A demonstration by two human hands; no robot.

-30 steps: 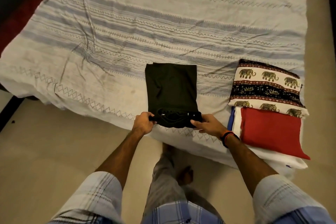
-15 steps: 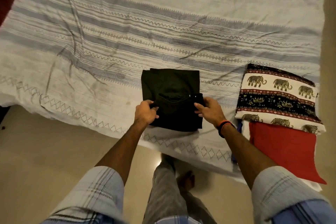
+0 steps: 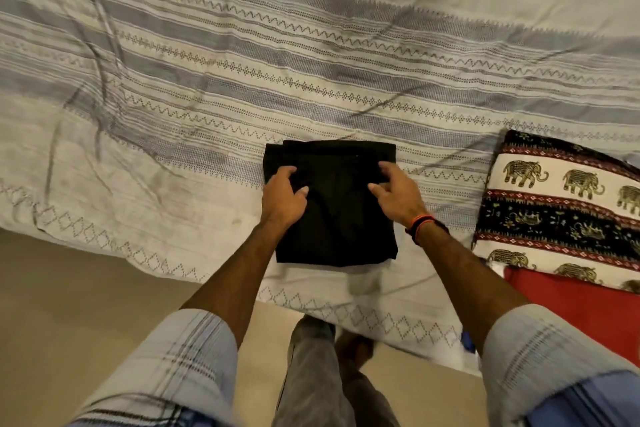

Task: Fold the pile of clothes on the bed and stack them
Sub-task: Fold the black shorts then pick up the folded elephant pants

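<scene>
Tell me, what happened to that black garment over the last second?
Both hands carried the near edge of the black garment away from the person and laid it over the far half, so it now lies folded in half. The left hand and right hand rest on top. The folded elephant-print cloth and red cloth stayed put.
</scene>
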